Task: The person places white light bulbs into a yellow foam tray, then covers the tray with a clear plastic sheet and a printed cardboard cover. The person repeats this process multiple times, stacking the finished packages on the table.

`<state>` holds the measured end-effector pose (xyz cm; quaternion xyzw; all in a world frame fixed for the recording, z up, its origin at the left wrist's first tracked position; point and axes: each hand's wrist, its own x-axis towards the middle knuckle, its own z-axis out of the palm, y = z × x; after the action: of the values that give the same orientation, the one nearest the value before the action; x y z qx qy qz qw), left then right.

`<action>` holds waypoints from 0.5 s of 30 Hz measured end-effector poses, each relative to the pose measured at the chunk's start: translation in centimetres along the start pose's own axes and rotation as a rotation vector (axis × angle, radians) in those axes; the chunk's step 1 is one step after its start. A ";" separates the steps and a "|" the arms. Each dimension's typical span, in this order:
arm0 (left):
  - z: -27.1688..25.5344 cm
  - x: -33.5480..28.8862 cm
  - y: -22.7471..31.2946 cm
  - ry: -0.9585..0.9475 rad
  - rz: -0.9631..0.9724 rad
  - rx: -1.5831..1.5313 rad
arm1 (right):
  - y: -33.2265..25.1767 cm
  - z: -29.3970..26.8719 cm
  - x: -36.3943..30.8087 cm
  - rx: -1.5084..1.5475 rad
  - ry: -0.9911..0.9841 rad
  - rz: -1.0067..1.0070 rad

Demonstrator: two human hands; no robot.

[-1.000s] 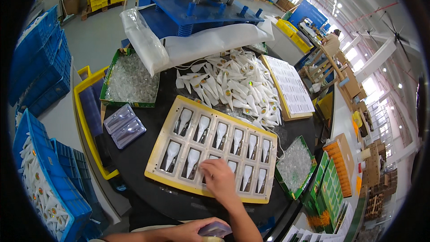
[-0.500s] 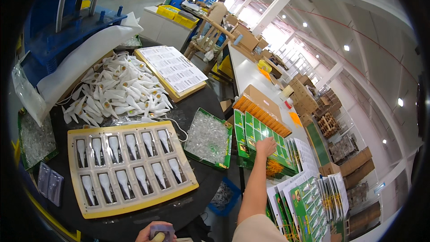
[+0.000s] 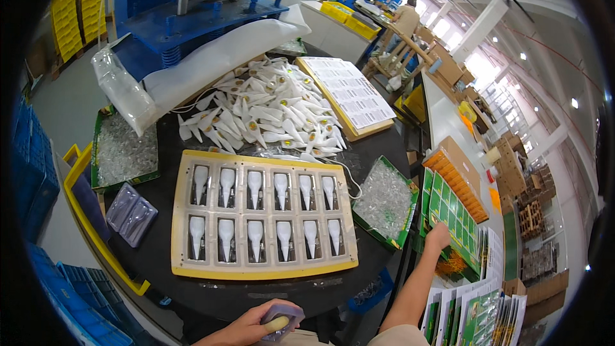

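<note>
My left hand (image 3: 246,328) is closed around a translucent purple-grey plastic blister piece (image 3: 286,311) near the lower edge; a pale yellow cover shows on the thumb. My right hand (image 3: 439,237) reaches out to the right, its fingers curled at the near-left edge of the green printed cards (image 3: 456,211); the fingertips are partly hidden. Between my arms and the far pile lies a yellow-edged tray (image 3: 264,271) with two rows of pockets, each holding a white tapered piece.
Behind the tray heaps a pile of white tapered pieces (image 3: 269,106), beside a printed sheet on a board (image 3: 349,93). Boxes of clear plastic parts (image 3: 384,198) flank it. A purple-grey blister (image 3: 131,214) lies left. A blue press (image 3: 192,25) stands behind; bundled cards (image 3: 467,314) stand right.
The view has turned left, so the scene sits further right. My left hand and the blister piece have come further into view. My right hand stays at the green cards, fingers now more curled.
</note>
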<state>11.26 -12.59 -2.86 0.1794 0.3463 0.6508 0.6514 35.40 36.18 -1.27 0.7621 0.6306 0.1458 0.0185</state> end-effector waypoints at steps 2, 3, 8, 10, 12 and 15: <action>-0.1 0.2 0.0 0.006 -0.091 0.014 | 0.6 -0.6 -0.8 -0.017 0.104 -0.068; -0.4 0.2 0.3 0.027 -0.188 0.017 | 0.9 -0.5 -1.1 -0.027 0.151 -0.102; -0.4 0.3 0.2 0.004 -0.243 0.027 | 1.1 -0.9 -1.5 0.000 0.426 -0.151; -0.6 0.3 -0.1 -0.015 -0.225 0.058 | 1.9 -1.6 -1.0 0.036 0.455 -0.132; -0.9 0.4 -0.5 -0.045 -0.207 0.045 | 2.3 -1.1 -1.3 0.056 0.440 -0.195; -0.2 0.3 0.2 -0.041 -0.246 0.070 | 2.3 -0.4 -1.3 0.047 0.323 -0.189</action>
<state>10.92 -12.37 -2.91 0.1713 0.3748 0.5498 0.7265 37.33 34.37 -0.68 0.6662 0.6974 0.2493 -0.0871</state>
